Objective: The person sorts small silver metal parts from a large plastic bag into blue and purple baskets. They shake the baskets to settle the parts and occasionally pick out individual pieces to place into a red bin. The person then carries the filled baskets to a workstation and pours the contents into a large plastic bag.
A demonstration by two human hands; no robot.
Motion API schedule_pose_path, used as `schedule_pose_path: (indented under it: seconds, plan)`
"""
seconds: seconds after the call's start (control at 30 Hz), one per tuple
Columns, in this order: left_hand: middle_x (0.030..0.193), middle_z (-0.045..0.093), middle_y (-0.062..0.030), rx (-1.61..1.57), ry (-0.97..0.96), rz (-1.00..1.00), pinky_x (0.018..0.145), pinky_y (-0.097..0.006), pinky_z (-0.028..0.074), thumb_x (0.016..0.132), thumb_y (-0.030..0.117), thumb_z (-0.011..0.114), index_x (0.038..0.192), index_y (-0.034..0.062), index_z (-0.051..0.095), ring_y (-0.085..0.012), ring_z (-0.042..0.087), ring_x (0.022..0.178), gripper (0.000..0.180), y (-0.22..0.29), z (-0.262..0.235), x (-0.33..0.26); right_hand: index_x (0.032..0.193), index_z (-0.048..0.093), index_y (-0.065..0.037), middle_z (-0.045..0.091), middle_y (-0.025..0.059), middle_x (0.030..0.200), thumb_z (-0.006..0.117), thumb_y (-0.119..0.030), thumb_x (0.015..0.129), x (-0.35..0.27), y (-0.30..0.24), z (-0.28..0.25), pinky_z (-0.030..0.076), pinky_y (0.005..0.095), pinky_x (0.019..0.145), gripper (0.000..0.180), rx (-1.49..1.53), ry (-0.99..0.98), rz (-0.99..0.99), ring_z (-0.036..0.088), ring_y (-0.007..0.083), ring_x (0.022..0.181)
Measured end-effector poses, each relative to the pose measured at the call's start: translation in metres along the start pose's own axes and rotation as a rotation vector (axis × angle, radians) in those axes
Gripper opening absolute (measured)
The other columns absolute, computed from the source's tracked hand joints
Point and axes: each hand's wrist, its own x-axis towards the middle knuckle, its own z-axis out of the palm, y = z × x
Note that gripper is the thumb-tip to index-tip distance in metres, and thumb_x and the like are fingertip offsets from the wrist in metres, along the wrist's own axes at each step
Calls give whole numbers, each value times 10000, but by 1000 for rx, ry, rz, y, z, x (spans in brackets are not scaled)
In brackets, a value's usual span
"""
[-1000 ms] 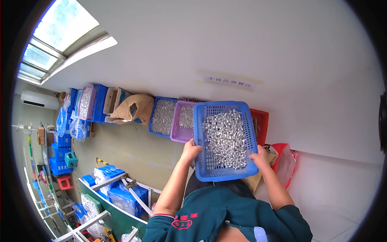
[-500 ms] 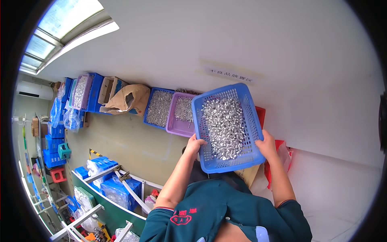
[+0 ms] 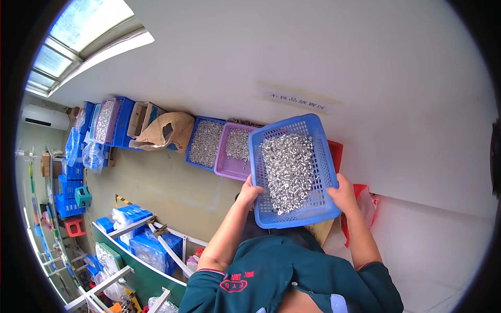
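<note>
Between my hands is a blue perforated plastic basket [image 3: 326,167], held in front of my body. A heap of small silvery metal parts [image 3: 288,172] lies in it, each short and some with a hole. My left hand [image 3: 250,192] grips the basket's left side near the close end, thumb over the rim. On the opposite side my right hand [image 3: 343,194] is closed around the rim in the same way. Past the basket's left edge a purple basket [image 3: 224,168] stands on the floor with similar metal parts, partly hidden by the blue one.
Beside the purple basket is a blue crate [image 3: 192,156] full of metal parts, then a torn brown paper sack [image 3: 180,125]. A red container [image 3: 335,153] shows behind my basket. Lower left, a green-sided white frame [image 3: 141,281] stands before blue boxes [image 3: 156,250]. A wall runs along the far side.
The blue basket has come slightly lower in the view, both hands moving with it, and the metal parts have shifted a little inside. My grip stays the same.
</note>
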Motion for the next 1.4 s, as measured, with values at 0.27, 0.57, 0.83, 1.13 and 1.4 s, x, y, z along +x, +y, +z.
schedule_pose_path:
  seconds: [0.27, 0.57, 0.83, 1.13, 1.4]
  plan:
    - [927, 585, -49, -84, 46, 36, 668, -292, 489, 569, -148, 541, 1227, 31, 494, -179, 576, 788, 683, -2, 10, -17, 931, 613, -30, 649, 109, 880, 626, -161, 732, 10, -10, 7, 442, 420, 763, 239, -833, 218, -418, 589, 302, 925]
    - [907, 568, -56, -121, 92, 106, 648, -299, 490, 563, -149, 553, 1193, 23, 494, -173, 559, 754, 656, 13, 7, -37, 758, 691, -98, 660, 86, 818, 568, -127, 743, 57, 12, 101, 422, 374, 718, 127, -1336, -460, -689, 624, 223, 825]
    - [877, 586, -39, -203, 179, 96, 649, -286, 493, 555, -142, 538, 1195, 7, 507, -161, 576, 744, 658, -11, -45, -54, 781, 668, -94, 674, 92, 774, 558, -119, 752, 58, -54, 99, 499, 406, 637, 117, -1096, -363, -774, 663, 240, 704]
    - [863, 596, -62, -246, 288, 102, 618, -295, 505, 555, -127, 529, 1133, -1, 520, -177, 580, 699, 592, -13, -104, -88, 910, 682, -65, 671, 142, 891, 627, -186, 816, 138, -8, 71, 502, 444, 769, 163, -677, -36, -242, 635, 332, 870]
    - [884, 610, -75, -218, 357, 81, 610, -295, 506, 548, -130, 525, 1150, -7, 517, -184, 583, 701, 615, -8, -122, -102, 1120, 613, -44, 676, 149, 1000, 645, -282, 837, 148, 26, 97, 519, 406, 786, 372, -281, -219, 55, 662, 287, 864]
